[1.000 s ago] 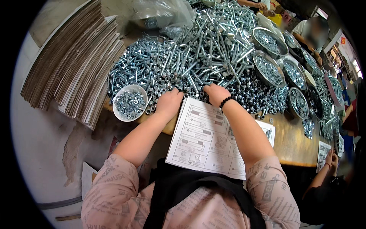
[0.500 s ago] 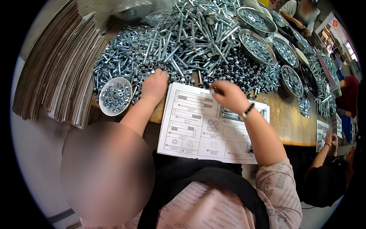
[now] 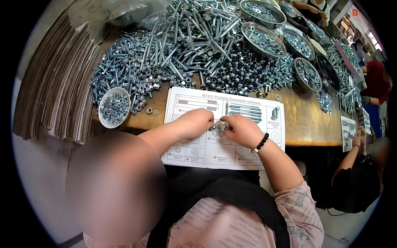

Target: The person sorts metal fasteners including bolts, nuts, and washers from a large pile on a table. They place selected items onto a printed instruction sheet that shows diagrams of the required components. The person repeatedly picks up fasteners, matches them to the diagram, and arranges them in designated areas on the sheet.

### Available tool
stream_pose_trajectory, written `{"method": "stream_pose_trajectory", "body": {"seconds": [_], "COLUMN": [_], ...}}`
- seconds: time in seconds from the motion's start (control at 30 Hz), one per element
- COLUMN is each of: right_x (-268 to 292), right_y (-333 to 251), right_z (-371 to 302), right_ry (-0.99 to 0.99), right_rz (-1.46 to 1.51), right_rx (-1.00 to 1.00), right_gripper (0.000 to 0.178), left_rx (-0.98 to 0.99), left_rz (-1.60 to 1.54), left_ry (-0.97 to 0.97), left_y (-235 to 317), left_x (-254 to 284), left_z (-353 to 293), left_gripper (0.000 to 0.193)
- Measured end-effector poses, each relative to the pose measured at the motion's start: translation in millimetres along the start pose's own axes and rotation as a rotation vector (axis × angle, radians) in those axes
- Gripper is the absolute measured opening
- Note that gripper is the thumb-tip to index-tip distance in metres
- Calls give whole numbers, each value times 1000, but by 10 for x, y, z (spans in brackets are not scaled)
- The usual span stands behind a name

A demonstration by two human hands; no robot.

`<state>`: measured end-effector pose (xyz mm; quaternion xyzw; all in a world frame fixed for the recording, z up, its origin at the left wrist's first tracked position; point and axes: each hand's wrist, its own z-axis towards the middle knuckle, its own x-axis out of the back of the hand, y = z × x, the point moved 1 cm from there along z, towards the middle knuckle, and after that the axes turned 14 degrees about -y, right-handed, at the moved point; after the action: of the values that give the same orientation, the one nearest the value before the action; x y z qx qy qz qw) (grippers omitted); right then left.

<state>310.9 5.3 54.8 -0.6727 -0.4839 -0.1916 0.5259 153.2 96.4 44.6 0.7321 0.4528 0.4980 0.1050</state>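
Observation:
A white sheet [image 3: 194, 159] printed with outlines of hardware lies in front of me at the table's edge. Over its middle my two hands almost meet. My left hand [image 3: 197, 123] is closed, with a metal nut at its fingertips. In my right hand [image 3: 245, 129], fingers bent, are silvery nuts [image 3: 222, 125], held just above the printed nut outlines. How many there are is hard to see. Beyond the right hand several long bolts [image 3: 244, 111] lie side by side on the sheet. A small upright piece of hardware [image 3: 275, 113] is at the sheet's right side.
Beyond the sheet rise a big heap of bolts [image 3: 198, 37] and a pile of nuts [image 3: 244, 70]. A white bowl of nuts [image 3: 115, 108] stands left, beside stacked cardboard [image 3: 49, 82]. Metal bowls of washers [image 3: 264, 39] fill the right back. Another person's hands [image 3: 359, 138] are far right.
My left hand has left the nut pile and come over the sheet. My right hand has moved down toward it, with nuts now showing between them. The view has shifted slightly.

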Motion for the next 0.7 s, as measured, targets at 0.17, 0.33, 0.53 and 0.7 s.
{"method": "stream_pose_trajectory", "body": {"seconds": [0.17,0.33,0.53,0.7], "right_x": [-119,-204,-132,-221], "right_y": [-55,-33,-36,-58], "right_z": [-158,-223,-219,-102], "right_ry": [166,182,172,218], "right_rz": [-164,-167,-46,-118], "right_rx": [30,35,-32,-32], "right_gripper": [20,26,28,21], "left_rx": [114,-4,-203,-170], "left_rz": [95,146,50,12], "left_ry": [139,270,234,329], "left_y": [24,-49,-6,76], "left_x": [30,-22,-205,-247], "left_z": [22,-123,-297,-266], "left_gripper": [19,27,41,44]}}
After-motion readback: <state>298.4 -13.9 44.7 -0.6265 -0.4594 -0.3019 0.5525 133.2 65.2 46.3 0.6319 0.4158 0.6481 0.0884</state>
